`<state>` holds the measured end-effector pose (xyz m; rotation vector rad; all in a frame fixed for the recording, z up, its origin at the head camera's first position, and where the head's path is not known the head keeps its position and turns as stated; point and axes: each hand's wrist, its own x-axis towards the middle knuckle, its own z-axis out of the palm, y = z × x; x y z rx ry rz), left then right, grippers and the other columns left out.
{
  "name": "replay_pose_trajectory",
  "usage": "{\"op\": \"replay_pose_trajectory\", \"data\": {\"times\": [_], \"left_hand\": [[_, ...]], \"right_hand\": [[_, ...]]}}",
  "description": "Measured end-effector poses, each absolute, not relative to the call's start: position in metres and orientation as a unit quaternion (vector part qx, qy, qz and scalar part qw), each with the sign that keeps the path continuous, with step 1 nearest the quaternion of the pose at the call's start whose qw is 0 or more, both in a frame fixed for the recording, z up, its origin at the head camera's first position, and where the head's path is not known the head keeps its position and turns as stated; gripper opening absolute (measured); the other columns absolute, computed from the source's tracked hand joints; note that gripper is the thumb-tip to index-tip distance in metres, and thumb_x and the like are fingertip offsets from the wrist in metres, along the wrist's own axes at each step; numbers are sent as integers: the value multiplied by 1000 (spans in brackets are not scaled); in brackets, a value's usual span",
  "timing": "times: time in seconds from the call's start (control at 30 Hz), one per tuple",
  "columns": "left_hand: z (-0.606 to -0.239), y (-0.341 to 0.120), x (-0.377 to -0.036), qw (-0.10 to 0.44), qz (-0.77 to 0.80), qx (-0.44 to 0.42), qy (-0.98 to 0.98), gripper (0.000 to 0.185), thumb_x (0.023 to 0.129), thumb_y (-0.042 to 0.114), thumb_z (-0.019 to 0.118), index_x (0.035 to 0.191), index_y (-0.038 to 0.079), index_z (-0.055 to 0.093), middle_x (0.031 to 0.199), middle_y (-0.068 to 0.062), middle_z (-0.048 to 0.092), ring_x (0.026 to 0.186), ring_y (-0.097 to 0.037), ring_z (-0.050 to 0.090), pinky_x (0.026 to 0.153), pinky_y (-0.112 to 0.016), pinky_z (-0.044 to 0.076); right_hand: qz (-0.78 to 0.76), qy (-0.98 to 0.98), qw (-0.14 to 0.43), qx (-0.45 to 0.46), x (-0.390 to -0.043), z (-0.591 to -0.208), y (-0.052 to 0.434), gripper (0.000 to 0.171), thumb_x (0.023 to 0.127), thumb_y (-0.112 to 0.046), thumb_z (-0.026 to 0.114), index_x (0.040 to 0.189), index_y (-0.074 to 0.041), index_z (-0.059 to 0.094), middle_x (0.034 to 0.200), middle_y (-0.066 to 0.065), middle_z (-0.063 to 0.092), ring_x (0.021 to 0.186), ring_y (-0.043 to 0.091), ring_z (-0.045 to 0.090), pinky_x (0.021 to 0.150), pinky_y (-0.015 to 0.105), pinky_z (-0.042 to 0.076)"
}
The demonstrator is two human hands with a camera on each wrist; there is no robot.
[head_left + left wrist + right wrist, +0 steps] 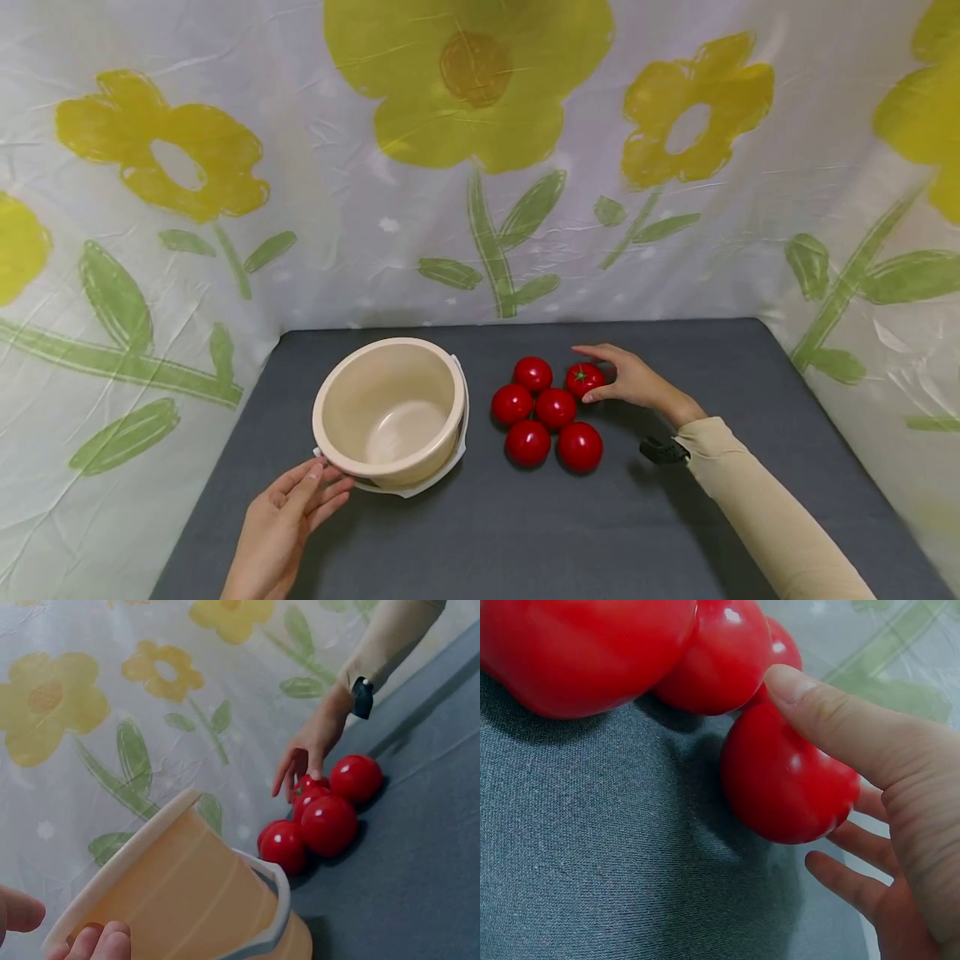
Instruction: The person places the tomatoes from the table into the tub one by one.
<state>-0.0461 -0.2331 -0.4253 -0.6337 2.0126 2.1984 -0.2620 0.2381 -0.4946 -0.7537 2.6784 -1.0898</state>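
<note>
A cream bucket with a pale handle stands left of the middle of the table. My left hand is at its near left rim, fingers loosely extended against its outside and thumb apart from them. Right of the bucket lies a cluster of several glossy red tomatoes. My right hand reaches around the far right tomato, which shows a green star-shaped top. Its thumb overlaps that tomato from above, while the other fingers are spread on the far side, partly hidden behind it.
A dark grey cloth covers the table. Behind and at both sides hangs a pale curtain printed with yellow flowers. A black band is on the right wrist, below a cream sleeve.
</note>
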Motion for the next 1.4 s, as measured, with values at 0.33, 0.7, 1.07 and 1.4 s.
{"op": "replay_pose_trajectory", "data": {"times": [0.33,0.7,1.07,1.4], "left_hand": [[-431,-218,-45,59,780,-198,590,30,102,34,54,122,12,51,100,6,71,100,-9,72,90,-27,59],[-437,-207,-46,37,812,-211,544,15,102,25,55,109,13,52,94,3,67,92,-10,73,85,-26,60],[-439,-199,-54,2,818,-166,550,20,105,23,49,114,7,42,89,4,65,83,-7,69,79,-26,62],[-433,-198,-68,25,779,-174,602,37,103,21,53,131,3,35,108,4,59,91,-3,62,81,-23,60]], "right_hand": [[-364,892,64,-259,-262,-500,237,78,74,-25,87,142,-12,52,136,13,58,120,31,56,98,53,53],[-363,895,67,-251,-260,-502,237,70,77,-28,86,138,-11,57,126,9,61,114,27,60,96,49,55],[-360,900,52,-240,-260,-495,243,63,79,-24,85,134,-10,59,124,11,63,110,28,62,92,45,58],[-379,889,48,-251,-261,-467,241,63,80,-25,83,136,-11,58,129,11,62,115,28,60,94,48,56]]}}
